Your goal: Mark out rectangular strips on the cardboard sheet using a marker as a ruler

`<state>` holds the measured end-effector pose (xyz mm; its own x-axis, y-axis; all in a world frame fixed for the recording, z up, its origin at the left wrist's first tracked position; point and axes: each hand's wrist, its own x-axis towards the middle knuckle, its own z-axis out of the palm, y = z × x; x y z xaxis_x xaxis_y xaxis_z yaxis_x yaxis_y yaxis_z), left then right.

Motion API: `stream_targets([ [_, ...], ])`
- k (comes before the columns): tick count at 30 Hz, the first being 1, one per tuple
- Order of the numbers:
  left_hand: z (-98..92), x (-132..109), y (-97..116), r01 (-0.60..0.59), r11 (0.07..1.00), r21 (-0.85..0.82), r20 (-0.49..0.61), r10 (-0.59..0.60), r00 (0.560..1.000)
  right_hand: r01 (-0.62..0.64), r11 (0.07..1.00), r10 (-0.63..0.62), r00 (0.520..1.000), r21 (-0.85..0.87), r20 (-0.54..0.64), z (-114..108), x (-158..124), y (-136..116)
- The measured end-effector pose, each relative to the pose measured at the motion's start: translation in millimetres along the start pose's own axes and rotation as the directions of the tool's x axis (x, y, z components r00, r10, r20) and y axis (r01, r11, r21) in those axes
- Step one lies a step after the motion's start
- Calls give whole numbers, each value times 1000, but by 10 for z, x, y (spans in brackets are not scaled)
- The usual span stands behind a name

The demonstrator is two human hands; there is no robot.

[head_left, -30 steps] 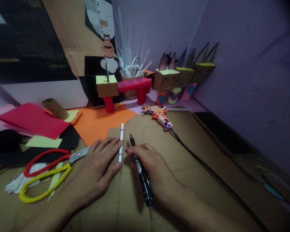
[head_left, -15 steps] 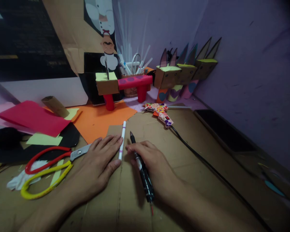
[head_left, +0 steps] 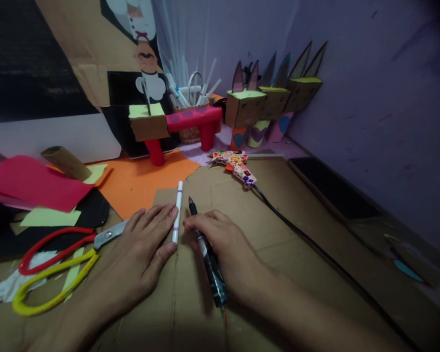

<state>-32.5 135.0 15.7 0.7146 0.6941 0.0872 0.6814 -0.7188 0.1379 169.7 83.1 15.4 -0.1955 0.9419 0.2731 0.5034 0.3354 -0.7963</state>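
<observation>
My left hand (head_left: 146, 249) lies flat, fingers stretched, on a piece of cardboard (head_left: 166, 195). Its fingertips and thumb touch a white marker (head_left: 177, 210) with purple bands, which lies lengthwise along the hand's right side. In my right hand (head_left: 227, 239) is a black pen-like tool (head_left: 210, 269), with a pointed tip at the far end and a thin red wire at the near end. The tip is just right of the marker, apart from it. Left of my left hand lie scissors (head_left: 102, 237) with one red and one yellow handle, blades partly hidden by the hand.
A flowered glue gun (head_left: 238, 166) lies ahead, its black cable (head_left: 308, 234) running to the lower right. Behind stand cardboard-headed animal figures (head_left: 245, 105) and a red-bodied one (head_left: 194, 119). Coloured paper (head_left: 143, 181) and a cardboard tube (head_left: 66, 164) lie left; a dark phone-like slab (head_left: 333, 188) lies right.
The camera has turned slightly right, so everything sits further left in view. Both hands, the marker and the black tool keep nearly the same placement relative to each other.
</observation>
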Motion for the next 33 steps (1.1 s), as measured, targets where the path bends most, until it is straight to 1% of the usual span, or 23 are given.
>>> stream_targets([
  [4,8,1,-8,-12,1000,14,-21,12,1000,-14,1000,13,1000,12,18,-14,3,-9],
  [10,22,1,-17,-36,999,32,-43,37,998,-3,1000,3,1000,7,8,-19,3,-3],
  [21,33,4,-17,-40,998,43,-58,42,997,-27,999,26,999,18,21,-47,4,-30],
  [27,46,1,-31,-46,998,42,-71,49,996,-13,1000,13,1000,4,12,-44,-7,-21],
  [33,23,-1,-20,-48,998,37,-62,50,997,-6,1000,6,1000,15,4,-43,-1,-22],
])
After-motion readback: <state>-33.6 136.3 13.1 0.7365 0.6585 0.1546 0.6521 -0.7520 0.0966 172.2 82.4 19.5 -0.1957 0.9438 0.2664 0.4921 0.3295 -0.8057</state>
